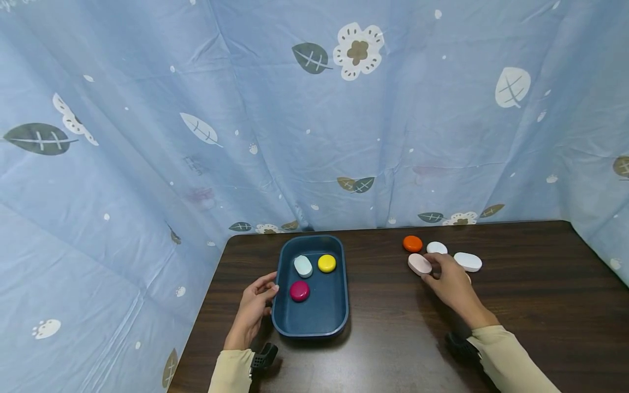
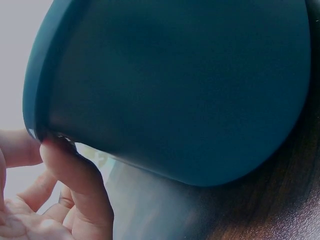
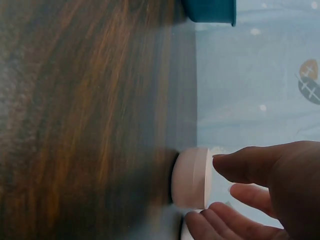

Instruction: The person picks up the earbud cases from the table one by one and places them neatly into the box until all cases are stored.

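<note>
In the head view, my left hand [image 1: 251, 311] is at the left side of a dark blue tray [image 1: 314, 329], its thumb and index finger pinching the rim. The left wrist view shows the thumb [image 2: 75, 167] under the tray's lip. A pale mint oval piece [image 1: 303, 266], a yellow round piece [image 1: 326, 263] and a magenta round piece [image 1: 300, 291] lie inside. My right hand [image 1: 453, 284] reaches round a pale pink oval piece [image 1: 419, 265] on the table. In the right wrist view, thumb and fingers spread on either side of that thick piece [image 3: 191, 177], seemingly without gripping it.
Around the right hand lie an orange round piece [image 1: 412, 243], a white round piece [image 1: 436, 248], a white oval piece [image 1: 468, 262] and a cream piece [image 1: 469, 278] mostly hidden by the hand. The dark wooden table [image 1: 378, 344] ends at a blue patterned curtain [image 1: 393, 136].
</note>
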{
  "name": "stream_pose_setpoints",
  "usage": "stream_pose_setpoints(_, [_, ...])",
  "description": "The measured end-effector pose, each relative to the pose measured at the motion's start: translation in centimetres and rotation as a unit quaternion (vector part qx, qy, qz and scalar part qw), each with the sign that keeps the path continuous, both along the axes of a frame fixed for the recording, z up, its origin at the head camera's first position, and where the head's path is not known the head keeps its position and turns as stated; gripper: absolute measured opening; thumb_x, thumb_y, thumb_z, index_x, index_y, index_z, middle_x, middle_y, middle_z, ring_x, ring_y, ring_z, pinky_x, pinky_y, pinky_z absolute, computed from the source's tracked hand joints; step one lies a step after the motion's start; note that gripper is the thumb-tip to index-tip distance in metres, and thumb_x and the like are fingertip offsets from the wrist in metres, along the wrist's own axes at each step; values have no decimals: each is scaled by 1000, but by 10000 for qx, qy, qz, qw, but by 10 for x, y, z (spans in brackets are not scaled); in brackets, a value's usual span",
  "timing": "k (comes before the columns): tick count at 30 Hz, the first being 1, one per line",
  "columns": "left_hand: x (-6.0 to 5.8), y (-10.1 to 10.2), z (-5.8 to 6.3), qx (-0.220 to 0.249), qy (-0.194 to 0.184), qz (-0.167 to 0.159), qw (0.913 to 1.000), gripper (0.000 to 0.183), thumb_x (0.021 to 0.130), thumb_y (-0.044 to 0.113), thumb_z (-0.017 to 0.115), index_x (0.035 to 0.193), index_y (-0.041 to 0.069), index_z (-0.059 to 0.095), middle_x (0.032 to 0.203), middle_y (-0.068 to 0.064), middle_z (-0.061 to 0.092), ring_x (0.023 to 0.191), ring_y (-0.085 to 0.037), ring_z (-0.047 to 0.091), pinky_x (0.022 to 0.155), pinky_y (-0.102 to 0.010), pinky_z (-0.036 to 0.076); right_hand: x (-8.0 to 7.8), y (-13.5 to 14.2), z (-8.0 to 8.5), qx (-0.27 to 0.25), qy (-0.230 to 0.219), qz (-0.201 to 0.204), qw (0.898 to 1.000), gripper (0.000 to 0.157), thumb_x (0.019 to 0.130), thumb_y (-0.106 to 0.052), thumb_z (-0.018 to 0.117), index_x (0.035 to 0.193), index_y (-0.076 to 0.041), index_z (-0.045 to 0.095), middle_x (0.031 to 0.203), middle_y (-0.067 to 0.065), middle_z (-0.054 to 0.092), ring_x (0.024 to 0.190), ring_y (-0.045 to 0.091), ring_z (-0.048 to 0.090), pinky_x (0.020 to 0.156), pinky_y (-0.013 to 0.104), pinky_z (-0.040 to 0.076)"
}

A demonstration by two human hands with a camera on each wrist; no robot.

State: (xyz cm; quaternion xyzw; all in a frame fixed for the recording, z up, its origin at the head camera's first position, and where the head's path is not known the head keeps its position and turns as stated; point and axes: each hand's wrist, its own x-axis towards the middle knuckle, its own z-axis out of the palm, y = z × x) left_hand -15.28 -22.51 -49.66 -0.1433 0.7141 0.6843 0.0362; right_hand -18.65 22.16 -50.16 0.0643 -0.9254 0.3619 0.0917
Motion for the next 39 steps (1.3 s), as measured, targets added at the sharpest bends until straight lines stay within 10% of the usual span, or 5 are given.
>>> stream_pose_setpoints(10, [0,0,1,-44,-117,29,9999,40,105,6,61,145,2,61,103,-5,57,85,-19,55,57,-26,49,-13,-5,-2,442,-99,115,9989,53,82,3,82,128,18,61,125,39,63,116,55,61,98,67,49])
stream_pose_setpoints(39, [2,-2,-1,-87,-47,-49,9999,40,105,6,61,145,1,61,103,-6,57,88,-20,54,58,-26,48,-5,-30,10,331,-134,254,9990,49,84,5,81,129,14,63,126,36,64,112,49,64,92,61,54])
